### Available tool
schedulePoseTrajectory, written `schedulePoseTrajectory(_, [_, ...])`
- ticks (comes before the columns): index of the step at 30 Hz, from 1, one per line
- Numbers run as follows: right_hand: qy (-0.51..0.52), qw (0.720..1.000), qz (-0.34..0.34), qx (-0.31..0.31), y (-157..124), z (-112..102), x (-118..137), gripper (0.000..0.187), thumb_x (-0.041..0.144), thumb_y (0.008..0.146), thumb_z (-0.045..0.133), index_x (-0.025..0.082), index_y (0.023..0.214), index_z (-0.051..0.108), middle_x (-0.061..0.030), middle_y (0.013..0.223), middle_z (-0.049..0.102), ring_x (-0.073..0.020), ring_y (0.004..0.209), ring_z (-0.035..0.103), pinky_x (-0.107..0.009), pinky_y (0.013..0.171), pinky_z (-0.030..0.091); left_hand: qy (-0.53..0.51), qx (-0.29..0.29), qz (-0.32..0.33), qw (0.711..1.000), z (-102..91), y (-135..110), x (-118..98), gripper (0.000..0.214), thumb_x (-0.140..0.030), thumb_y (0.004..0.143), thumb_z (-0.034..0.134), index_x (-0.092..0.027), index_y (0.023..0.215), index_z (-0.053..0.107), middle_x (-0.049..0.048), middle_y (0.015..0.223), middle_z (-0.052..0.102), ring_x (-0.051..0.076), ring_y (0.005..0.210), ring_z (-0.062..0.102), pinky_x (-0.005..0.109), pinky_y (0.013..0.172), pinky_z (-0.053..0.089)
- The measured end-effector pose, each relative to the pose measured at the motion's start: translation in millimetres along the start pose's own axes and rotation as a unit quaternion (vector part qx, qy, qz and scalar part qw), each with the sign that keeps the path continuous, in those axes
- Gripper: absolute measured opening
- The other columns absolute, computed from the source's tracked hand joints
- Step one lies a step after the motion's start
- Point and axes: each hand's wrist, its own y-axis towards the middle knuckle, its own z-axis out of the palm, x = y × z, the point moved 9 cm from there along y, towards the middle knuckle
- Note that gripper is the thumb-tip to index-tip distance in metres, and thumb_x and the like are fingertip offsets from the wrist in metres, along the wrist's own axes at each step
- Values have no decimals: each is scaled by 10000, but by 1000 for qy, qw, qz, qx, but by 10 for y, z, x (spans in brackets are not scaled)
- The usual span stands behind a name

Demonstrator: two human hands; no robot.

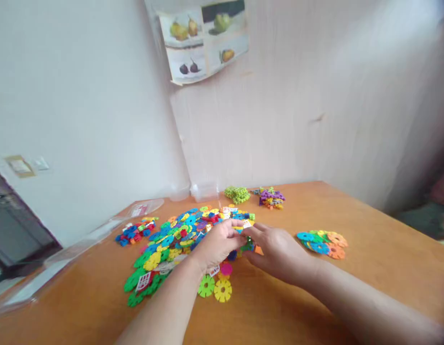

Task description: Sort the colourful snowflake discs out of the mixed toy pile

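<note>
A big mixed heap of colourful plastic notched disc connectors lies on the table in front of me. Over its right side my left hand is closed, with thumb and fingers drawn together. My right hand meets it from the right, its fingers bent and pinched close to the left fingertips. Whatever is between the fingertips is too small and too hidden to name. Just below the left hand, a light green disc and a yellow disc lie flat at the heap's near edge.
On the wooden table, sorted piles surround the heap: red and blue blocks, green pieces, purple and orange pieces, and blue and orange discs. Clear plastic containers stand by the wall. A fruit poster hangs above.
</note>
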Motion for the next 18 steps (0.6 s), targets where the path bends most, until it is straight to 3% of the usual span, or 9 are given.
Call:
schedulePoseTrajectory(3, [-18, 1000, 25, 0, -22, 4, -118, 259, 319, 869, 569, 236, 1111, 610, -40, 998, 640, -188, 820, 632, -277, 678, 373, 23, -10, 3, 1000, -38, 18, 17, 512, -298, 792, 753, -143, 1254, 594, 19, 801, 684, 132, 733, 608, 252, 710, 423])
schedulePoseTrajectory(5, [-36, 998, 55, 1, -19, -9, -281, 264, 335, 860, 568, 228, 1098, 610, -52, 1010, 632, -197, 829, 632, -284, 683, 374, 43, -45, 15, 998, -188, 50, 18, 489, -323, 797, 741, -144, 1232, 611, 30, 825, 698, 137, 736, 617, 260, 724, 443])
schedulePoseTrajectory(9, [-76, 987, 143, 13, 0, -59, -823, 300, 396, 839, 563, 199, 1060, 612, -100, 1065, 638, -248, 938, 635, -303, 713, 385, 114, -193, 48, 973, -845, 89, 10, 401, -359, 807, 695, -148, 1146, 655, 78, 934, 743, 172, 793, 663, 291, 776, 490])
schedulePoseTrajectory(12, [-95, 971, 216, 40, -34, -69, -1296, 337, 373, 836, 518, 216, 1115, 624, -111, 1095, 655, -258, 936, 645, -315, 710, 390, 234, -326, 40, 915, -1405, 3, -10, 304, -320, 848, 606, -166, 1104, 667, 94, 1000, 753, 205, 895, 692, 300, 806, 500])
schedulePoseTrajectory(14, [-108, 959, 253, 75, -82, -37, -1560, 322, 382, 821, 519, 217, 1060, 657, -120, 1060, 673, -270, 921, 647, -322, 702, 394, 339, -373, -4, 864, -1632, -64, -8, 271, -314, 871, 566, -198, 1087, 682, 93, 1074, 752, 223, 985, 687, 316, 847, 489])
schedulePoseTrajectory(16, [-116, 950, 274, 94, -126, -24, -1745, 310, 395, 810, 525, 203, 999, 679, -136, 1046, 685, -286, 936, 647, -326, 700, 399, 424, -376, -49, 823, -1711, -95, 11, 270, -323, 883, 547, -233, 1089, 696, 80, 1113, 751, 238, 1042, 674, 340, 893, 473])
schedulePoseTrajectory(18, [-123, 944, 286, 109, -164, -15, -1860, 305, 406, 803, 525, 188, 941, 688, -153, 1040, 693, -301, 938, 651, -328, 678, 399, 486, -354, -73, 796, -1672, -86, 39, 284, -330, 881, 541, -266, 1102, 708, 64, 1108, 757, 257, 1079, 661, 384, 954, 447])
